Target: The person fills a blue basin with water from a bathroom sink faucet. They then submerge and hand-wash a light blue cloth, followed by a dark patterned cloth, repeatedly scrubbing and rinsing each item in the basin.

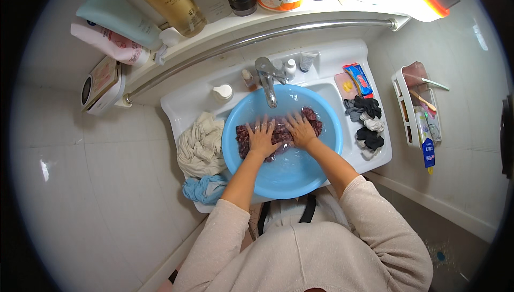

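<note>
Both bare forearms (241, 182) reach forward and angle inward over a round light-blue plastic basin (286, 182) on a white sink (381, 155). The left hand (262, 138) and right hand (301, 131), apart from each other, lie palm down with fingers spread, touching a dark-red patterned cloth (280, 131) in the basin's water (294, 159).

White sink (348, 51) bearing a blue basin (289, 182); left of the basin, beige cloth (199, 145) and blue cloth (202, 189); right, socks (370, 138); behind, a white bottle (290, 69).
</note>
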Demonstrator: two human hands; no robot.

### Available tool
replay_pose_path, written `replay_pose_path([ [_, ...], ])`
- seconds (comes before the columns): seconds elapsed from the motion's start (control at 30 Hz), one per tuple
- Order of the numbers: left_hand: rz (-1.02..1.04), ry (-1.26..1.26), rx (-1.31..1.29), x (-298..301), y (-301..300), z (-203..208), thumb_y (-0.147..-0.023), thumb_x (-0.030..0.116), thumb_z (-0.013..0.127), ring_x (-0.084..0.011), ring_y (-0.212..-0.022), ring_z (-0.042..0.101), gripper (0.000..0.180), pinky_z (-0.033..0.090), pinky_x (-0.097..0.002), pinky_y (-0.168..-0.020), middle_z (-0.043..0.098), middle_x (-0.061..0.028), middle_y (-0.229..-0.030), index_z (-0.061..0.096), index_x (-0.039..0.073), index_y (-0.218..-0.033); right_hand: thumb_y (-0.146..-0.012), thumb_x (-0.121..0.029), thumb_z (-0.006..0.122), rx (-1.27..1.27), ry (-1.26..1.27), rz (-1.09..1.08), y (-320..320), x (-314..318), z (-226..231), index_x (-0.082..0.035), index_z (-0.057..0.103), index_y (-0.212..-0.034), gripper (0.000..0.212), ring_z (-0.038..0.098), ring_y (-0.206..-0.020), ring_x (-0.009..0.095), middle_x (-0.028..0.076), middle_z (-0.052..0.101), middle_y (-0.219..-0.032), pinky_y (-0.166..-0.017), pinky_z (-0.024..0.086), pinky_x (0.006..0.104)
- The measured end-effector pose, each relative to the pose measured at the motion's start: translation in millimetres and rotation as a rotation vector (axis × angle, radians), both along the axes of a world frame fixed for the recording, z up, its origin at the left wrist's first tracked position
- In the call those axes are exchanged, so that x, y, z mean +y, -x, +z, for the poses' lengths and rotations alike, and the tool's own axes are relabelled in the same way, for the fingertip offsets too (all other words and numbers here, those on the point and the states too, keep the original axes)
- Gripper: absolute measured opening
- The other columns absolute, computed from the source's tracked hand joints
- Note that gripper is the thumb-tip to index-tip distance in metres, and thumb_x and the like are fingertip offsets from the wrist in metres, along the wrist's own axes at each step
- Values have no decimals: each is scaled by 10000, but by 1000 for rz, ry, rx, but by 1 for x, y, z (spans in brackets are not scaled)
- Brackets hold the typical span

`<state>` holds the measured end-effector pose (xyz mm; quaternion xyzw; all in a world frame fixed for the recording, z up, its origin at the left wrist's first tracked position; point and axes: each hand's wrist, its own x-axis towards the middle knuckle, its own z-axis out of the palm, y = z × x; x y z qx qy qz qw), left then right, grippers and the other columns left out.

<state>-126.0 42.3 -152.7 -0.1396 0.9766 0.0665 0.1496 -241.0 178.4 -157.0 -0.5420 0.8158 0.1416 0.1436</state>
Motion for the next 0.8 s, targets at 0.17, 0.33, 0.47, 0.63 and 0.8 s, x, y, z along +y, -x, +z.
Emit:
replay_pose_path([
  [0.17,26,-43,-27,-6,4,-11,-723,621,544,-326,-1333,157,862,73,-587,-1045,213,-132,-1441,257,165,-1396,-782,-589,492,-172,-58,-44,11,-7,-15,-149,284,-1380,771,246,-1295,334,97,318,-1389,-1013,300,397],
  [0.33,76,-135,-97,-25,4,-5,-660,417,707,-323,-1136,428,753,337,-494,-935,456,-132,-1230,397,120,-1278,-753,-493,605,-221,-96,20,34,-16,46,-141,414,-1289,669,421,-1162,258,119,483,-1204,-925,373,362],
  [0.47,145,-217,-76,-34,12,17,-587,328,776,-324,-904,588,595,471,-415,-769,608,-144,-985,541,82,-1075,-658,-422,714,-96,-32,-51,44,6,15,-107,491,-1148,624,555,-915,265,125,576,-987,-853,406,379],
  [0.63,138,-583,-298,-56,4,42,-536,542,754,-348,-936,588,707,465,-398,-798,627,-203,-961,622,9,-981,-701,-170,700,-911,490,-342,61,14,45,-78,515,-1008,370,552,-813,304,120,573,-890,-791,432,368],
  [0.8,210,-599,-555,-56,10,41,-634,709,553,-382,-991,552,818,438,-395,-856,578,-237,-1072,623,-1,-1035,-724,-106,670,-481,944,-242,63,14,61,-53,514,-989,312,529,-866,340,137,543,-856,-751,453,398],
])
